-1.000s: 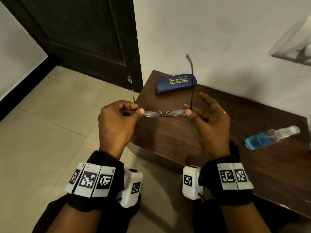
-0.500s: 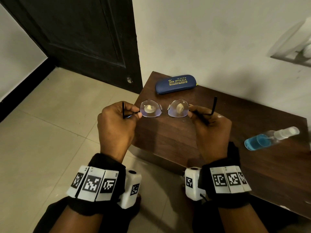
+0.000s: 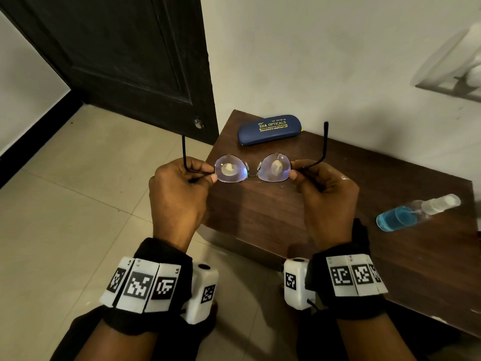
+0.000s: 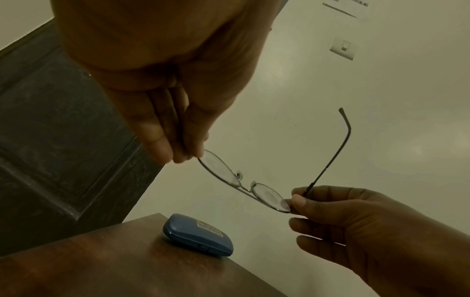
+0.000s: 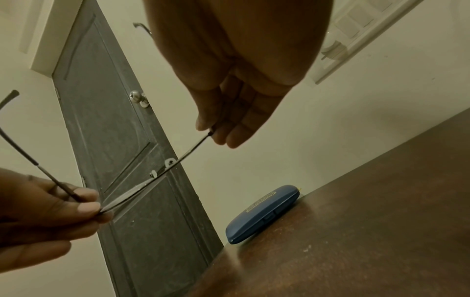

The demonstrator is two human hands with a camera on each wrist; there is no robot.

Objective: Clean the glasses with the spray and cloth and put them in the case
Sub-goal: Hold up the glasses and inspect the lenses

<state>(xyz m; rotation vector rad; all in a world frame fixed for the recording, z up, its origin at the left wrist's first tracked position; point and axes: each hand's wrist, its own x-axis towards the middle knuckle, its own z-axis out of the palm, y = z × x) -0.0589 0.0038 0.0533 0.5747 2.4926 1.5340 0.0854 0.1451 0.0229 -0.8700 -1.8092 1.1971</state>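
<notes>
Thin metal-framed glasses (image 3: pixel 253 168) are held up in the air over the near corner of a dark wooden table (image 3: pixel 260 220), lenses facing the head camera, both temple arms unfolded and pointing up and away. The left hand (image 3: pixel 179 194) is pinched on the frame's left end, thumb and forefinger closed on it right by the hinge. Same deal on the other side: the right hand (image 3: pixel 325 196) is pinched on the right end, with the other fingers loosely curled underneath. A blue case (image 3: pixel 269 129) with gold lettering is seen closed, lying at the far corner of the table by the wall. A clear spray bottle (image 3: pixel 416 214) with blue liquid is lying on its side, well off to the right. A dark door (image 3: pixel 117 56) is seen behind.
</notes>
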